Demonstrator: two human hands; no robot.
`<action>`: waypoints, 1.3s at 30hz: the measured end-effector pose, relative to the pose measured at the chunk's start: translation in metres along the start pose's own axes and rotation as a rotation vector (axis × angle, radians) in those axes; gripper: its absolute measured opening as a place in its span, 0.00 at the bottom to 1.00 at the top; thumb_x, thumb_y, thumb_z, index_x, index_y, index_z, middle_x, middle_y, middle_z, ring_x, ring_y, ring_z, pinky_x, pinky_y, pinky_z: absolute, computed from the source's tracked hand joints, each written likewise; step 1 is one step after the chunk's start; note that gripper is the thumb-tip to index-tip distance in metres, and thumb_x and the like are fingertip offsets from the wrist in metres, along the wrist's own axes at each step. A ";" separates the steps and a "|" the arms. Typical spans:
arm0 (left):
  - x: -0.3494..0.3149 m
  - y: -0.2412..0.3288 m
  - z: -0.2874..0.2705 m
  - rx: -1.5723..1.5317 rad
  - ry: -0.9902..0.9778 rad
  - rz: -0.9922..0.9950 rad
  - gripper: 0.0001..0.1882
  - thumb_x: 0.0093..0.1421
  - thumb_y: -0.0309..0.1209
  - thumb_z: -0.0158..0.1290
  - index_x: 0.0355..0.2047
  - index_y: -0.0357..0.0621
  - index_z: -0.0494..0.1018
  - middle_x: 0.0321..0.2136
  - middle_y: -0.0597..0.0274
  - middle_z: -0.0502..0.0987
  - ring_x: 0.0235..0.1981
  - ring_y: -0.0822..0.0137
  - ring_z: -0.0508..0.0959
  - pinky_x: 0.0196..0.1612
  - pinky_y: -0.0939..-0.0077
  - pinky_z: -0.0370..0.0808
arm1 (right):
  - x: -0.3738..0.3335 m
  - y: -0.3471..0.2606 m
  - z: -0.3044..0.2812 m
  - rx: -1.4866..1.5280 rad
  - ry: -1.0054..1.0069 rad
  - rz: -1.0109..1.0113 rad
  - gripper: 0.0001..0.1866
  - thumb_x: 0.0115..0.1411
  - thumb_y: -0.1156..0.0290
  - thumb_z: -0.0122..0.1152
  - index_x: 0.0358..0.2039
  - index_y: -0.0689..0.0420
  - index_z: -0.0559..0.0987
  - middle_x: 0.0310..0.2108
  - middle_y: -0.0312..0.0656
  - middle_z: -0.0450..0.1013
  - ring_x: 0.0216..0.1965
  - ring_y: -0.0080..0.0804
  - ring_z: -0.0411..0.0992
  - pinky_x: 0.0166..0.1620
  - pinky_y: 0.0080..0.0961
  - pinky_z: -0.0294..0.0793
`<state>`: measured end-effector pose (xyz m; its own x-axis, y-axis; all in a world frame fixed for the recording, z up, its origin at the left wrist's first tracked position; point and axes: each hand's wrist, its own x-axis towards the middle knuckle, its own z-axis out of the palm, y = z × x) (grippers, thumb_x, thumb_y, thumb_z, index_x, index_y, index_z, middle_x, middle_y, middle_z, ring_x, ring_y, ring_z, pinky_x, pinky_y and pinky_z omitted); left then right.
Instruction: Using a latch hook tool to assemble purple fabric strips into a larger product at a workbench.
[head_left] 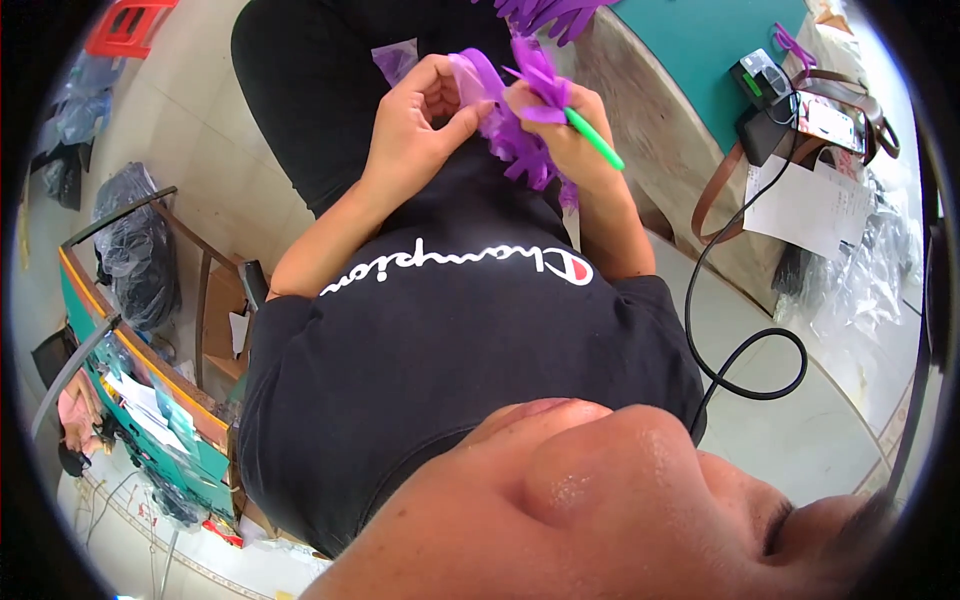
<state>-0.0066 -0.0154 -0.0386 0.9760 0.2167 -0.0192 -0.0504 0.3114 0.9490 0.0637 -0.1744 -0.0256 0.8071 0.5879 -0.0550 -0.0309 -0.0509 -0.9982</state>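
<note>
Over the lap [300,110], the left hand [412,130] pinches purple fringe [510,142]; the right hand [566,150] clamps a green stick [598,141]: probably wrapping, next needing tension.

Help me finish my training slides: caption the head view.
The left hand touches purple fringed material; the right hand grips a green stick.

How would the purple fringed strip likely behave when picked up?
Probably floppy: the purple fringed strip curls and ruffles along its length. Likely light, as it looks thin. Perhaps easily creased, given its narrow, loose-looking edges.
</note>
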 end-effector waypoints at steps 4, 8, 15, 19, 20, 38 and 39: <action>0.006 -0.007 -0.013 0.468 -0.045 0.014 0.12 0.54 0.18 0.54 0.40 0.38 0.70 0.29 0.68 0.72 0.31 0.80 0.72 0.36 0.88 0.70 | -0.015 0.017 -0.028 0.478 0.075 -0.098 0.15 0.58 0.59 0.57 0.33 0.60 0.71 0.24 0.39 0.70 0.24 0.26 0.68 0.25 0.20 0.68; 0.020 -0.022 -0.041 0.620 0.157 0.040 0.11 0.51 0.20 0.53 0.37 0.38 0.72 0.22 0.65 0.75 0.24 0.77 0.74 0.30 0.84 0.72 | -0.025 0.001 -0.071 0.780 -0.011 -0.422 0.13 0.61 0.51 0.53 0.25 0.44 0.71 0.17 0.21 0.62 0.19 0.17 0.59 0.21 0.13 0.51; 0.032 -0.021 -0.078 0.951 0.395 0.154 0.11 0.50 0.19 0.50 0.36 0.39 0.73 0.23 0.58 0.76 0.23 0.68 0.77 0.30 0.77 0.73 | -0.035 -0.036 -0.118 1.096 0.109 -0.808 0.16 0.63 0.52 0.50 0.21 0.43 0.72 0.14 0.18 0.60 0.13 0.11 0.52 0.20 0.16 0.48; 0.044 -0.008 -0.106 1.157 0.572 0.321 0.08 0.52 0.22 0.52 0.34 0.41 0.75 0.24 0.57 0.77 0.25 0.63 0.78 0.33 0.72 0.74 | -0.043 -0.064 -0.168 1.228 0.023 -0.952 0.09 0.61 0.58 0.55 0.25 0.44 0.77 0.12 0.18 0.56 0.13 0.07 0.47 0.19 0.12 0.42; 0.040 0.007 -0.115 1.195 0.640 0.356 0.07 0.53 0.23 0.53 0.33 0.41 0.75 0.24 0.57 0.78 0.25 0.63 0.78 0.33 0.72 0.74 | -0.040 -0.068 -0.180 1.242 0.009 -0.948 0.09 0.61 0.58 0.55 0.25 0.44 0.77 0.12 0.18 0.56 0.13 0.07 0.47 0.19 0.12 0.42; 0.049 0.039 -0.096 0.603 -0.217 0.020 0.20 0.52 0.25 0.58 0.46 0.39 0.70 0.38 0.59 0.75 0.39 0.71 0.75 0.42 0.80 0.72 | 0.029 -0.119 -0.086 0.336 0.462 -0.646 0.13 0.61 0.57 0.52 0.22 0.47 0.72 0.15 0.25 0.56 0.20 0.19 0.54 0.25 0.20 0.53; 0.047 0.038 -0.086 0.690 -0.315 0.051 0.24 0.51 0.29 0.60 0.48 0.39 0.69 0.41 0.57 0.74 0.42 0.69 0.73 0.45 0.77 0.70 | 0.035 -0.131 -0.073 0.369 0.521 -0.677 0.13 0.63 0.62 0.49 0.23 0.51 0.72 0.13 0.28 0.56 0.17 0.18 0.55 0.21 0.17 0.54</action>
<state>0.0194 0.0865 -0.0309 0.9956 -0.0911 0.0227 -0.0545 -0.3638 0.9299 0.1388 -0.2065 0.1047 0.8816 -0.0430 0.4701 0.4302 0.4831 -0.7626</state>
